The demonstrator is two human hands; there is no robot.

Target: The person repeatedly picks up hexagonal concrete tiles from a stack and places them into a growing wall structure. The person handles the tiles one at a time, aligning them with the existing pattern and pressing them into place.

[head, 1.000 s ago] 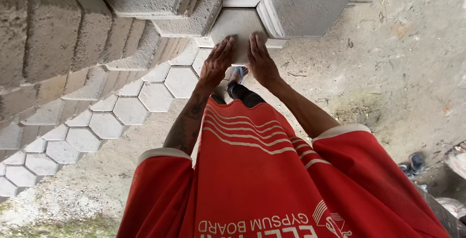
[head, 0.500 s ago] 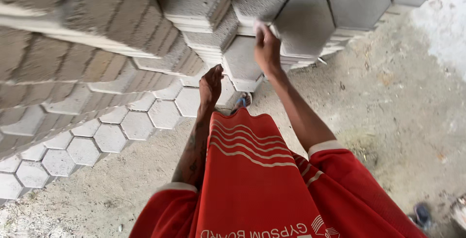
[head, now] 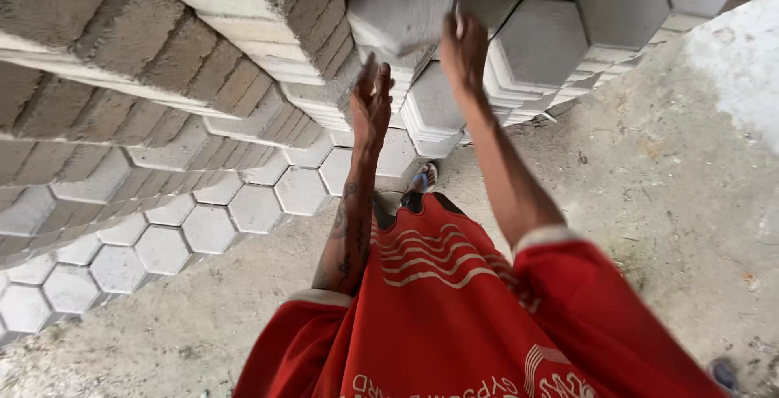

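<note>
Hands — two, yours: left hand (head: 372, 106) open under one grey hexagonal concrete paver (head: 402, 4), right hand (head: 464, 45) gripping its edge.

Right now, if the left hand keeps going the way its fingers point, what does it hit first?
Probably the grey paving block held tilted just above it. The left hand points up at its lower edge, fingers open and apparently just short of touching, though depth is unclear. The right hand already grips that block's side.

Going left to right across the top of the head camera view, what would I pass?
Tall stack of grey paving blocks → left hand → lifted grey block → right hand → lower stacks of hexagonal blocks → bare dirt ground.
</note>
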